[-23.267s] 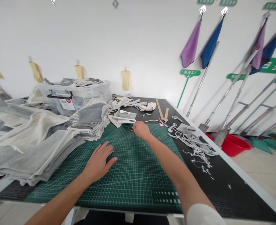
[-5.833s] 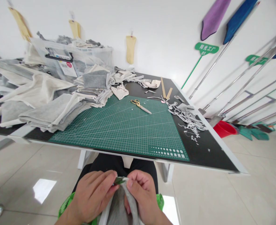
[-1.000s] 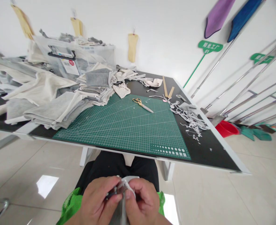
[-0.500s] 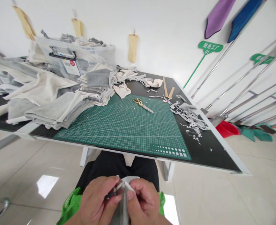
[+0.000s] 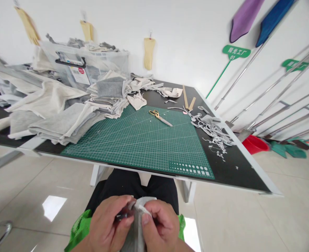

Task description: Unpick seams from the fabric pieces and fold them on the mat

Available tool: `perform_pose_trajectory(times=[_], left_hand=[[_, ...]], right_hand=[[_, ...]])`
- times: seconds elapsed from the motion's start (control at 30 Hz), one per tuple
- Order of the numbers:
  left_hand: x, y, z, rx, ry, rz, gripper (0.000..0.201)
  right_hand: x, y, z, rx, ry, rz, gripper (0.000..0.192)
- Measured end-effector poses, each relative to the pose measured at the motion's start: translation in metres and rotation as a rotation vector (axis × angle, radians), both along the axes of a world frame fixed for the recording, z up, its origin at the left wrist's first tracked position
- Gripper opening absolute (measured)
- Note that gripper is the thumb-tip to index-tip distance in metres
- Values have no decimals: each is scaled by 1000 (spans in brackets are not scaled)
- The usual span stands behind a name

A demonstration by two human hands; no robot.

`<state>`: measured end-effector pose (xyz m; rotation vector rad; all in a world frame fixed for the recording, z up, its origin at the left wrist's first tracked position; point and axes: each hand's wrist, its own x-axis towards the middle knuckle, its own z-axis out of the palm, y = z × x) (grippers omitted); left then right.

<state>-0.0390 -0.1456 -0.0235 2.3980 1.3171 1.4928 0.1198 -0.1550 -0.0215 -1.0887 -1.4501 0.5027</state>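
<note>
Low over my lap, both hands pinch a folded piece of grey cloth [image 5: 137,224]. My left hand [image 5: 107,225] grips its left edge together with a small dark tool that I cannot make out. My right hand [image 5: 161,225] holds the right edge, thumb pressed on a white seam. The hands sit in front of the table, below its near edge. Gold-handled scissors [image 5: 159,117] lie untouched on the green cutting mat [image 5: 144,143].
Stacks of grey and cream fabric [image 5: 65,119] cover the table's left side, with a clear bin [image 5: 91,66] behind. Cloth trimmings [image 5: 214,131] pile at the right edge beside two wooden rulers [image 5: 187,101]. A red basin [image 5: 254,144] stands on the floor. A green mesh thing [image 5: 79,227] lies under my hands.
In the last second my fingers shifted slightly on the cloth edge; the view drifted a little. Earlier, my hands were on the mat near the scissors.
</note>
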Motion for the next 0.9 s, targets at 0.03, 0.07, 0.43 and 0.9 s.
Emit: perform_pose_trajectory(times=[0.03, 0.07, 0.43, 0.9], left_hand=[[-1, 0, 0, -11, -3, 11, 27], [-1, 0, 0, -20, 0, 11, 27], [4, 5, 7, 140, 51, -46, 21], [-2, 7, 5, 171, 122, -47, 22]], right_hand=[[0, 0, 0, -4, 1, -7, 14], [0, 0, 1, -12, 0, -9, 14], [-1, 0, 4, -4, -22, 15, 12], [1, 0, 6, -2, -27, 38, 13]])
